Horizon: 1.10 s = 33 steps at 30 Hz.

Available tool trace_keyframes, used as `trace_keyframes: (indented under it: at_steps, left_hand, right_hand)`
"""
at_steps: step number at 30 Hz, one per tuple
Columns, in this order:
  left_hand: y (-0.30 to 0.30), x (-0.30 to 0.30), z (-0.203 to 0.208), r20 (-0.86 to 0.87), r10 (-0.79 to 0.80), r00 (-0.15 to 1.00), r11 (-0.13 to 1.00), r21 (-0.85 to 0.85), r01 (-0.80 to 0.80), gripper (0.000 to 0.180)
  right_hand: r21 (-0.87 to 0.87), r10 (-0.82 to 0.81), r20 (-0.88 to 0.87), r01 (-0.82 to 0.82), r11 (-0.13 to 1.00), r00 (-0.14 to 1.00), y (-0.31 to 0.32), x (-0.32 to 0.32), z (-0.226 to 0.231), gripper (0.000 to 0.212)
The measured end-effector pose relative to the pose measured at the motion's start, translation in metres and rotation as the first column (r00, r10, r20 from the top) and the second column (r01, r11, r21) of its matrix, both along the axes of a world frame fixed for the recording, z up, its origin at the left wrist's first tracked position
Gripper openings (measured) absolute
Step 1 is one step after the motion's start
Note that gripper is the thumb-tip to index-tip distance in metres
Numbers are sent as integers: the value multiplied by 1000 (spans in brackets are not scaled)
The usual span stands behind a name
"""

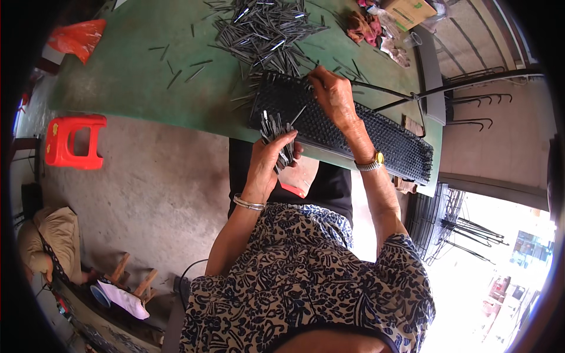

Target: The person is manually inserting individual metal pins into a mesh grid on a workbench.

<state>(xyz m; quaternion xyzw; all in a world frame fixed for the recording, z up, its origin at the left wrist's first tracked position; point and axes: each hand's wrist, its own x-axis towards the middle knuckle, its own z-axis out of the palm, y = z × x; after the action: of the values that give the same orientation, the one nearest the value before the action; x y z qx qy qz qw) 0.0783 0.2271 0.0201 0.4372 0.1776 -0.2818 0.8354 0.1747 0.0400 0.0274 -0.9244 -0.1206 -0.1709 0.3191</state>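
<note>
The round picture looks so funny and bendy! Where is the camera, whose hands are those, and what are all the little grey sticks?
The camera sits on a person's head and looks down, so you see what that person sees. Its lens is very wide, which is why the picture is round and straight edges bend.

The two arms coming up from the bottom belong to that person. The left hand grips a bunch of thin metal pins. The right hand reaches over a long black rack full of tiny holes, its fingertips pinched at the rack's far edge; what they pinch is too small to tell.

The rack lies on a green table. Farther back on the table sits a big loose pile of pins, with some scattered around.

On the floor to the left stands a red plastic stool.
</note>
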Motion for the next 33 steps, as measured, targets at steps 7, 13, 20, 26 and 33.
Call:
trace_keyframes:
  at_steps: [7, 13, 20, 26, 33]
  left_hand:
    - [-1, -1, 2, 9, -1, 1000, 1000, -8, 1, 16]
    - [-4, -1, 4, 3, 2, 1000, 1000, -13, -2, 16]
    - [-4, -4, 4, 11, 18, 1000, 999, -31, -18, 15]
    - [-6, -5, 6, 31, 24, 999, 999, -41, -23, 17]
    - [-5, -5, 5, 22, 18, 1000, 999, -32, -17, 16]
  right_hand:
    - [-197, -28, 40, 36, 980, 999, 11, -1, 7, 9]
    - [-88, -16, 37, 19, 996, 999, 16, 2, 0, 7]
    - [96, -7, -5, 8, 995, 1000, 9, 2, -14, 10]
    - [-63, 14, 67, -10, 998, 998, 8, -1, -7, 9]
    - [-138, -106, -55, 98, 986, 993, 18, -9, -4, 12]
